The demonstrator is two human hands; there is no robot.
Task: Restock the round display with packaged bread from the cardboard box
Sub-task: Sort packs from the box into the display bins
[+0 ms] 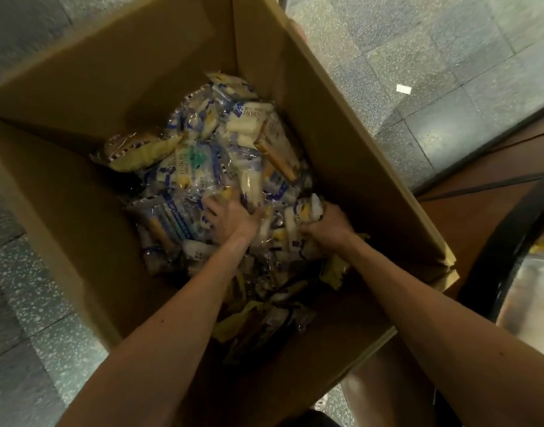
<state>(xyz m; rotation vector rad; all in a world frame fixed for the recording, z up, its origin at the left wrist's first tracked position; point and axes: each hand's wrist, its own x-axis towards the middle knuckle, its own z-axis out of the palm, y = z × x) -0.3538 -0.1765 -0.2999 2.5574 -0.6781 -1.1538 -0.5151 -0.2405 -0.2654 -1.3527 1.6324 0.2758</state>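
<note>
Now, in cardboard box (pixel 326 134): right hand (pixel 327 224) grip clamped on bread packets (pixel 307 211); left hand (pixel 230 217) grip buried among packets, cannot tell. Gather loosely, lift without crushing.

1. The floor (pixel 418 57) is grey speckled stone laid in large tiles, some lighter and some darker, with thin seams between them.
2. A big open cardboard box (pixel 64 195) stands on it and fills the middle of the view; floor shows past its left side and beyond its far right corner.
3. Loose packaged bread (pixel 203 167) in clear wrappers printed blue and white lies heaped on the box bottom.
4. A small white scrap (pixel 403 88) lies on a tile, well apart from the box's far right wall.
5. The round display (pixel 480 211), brown with a dark rim, stands just beside the box's right side.
</note>
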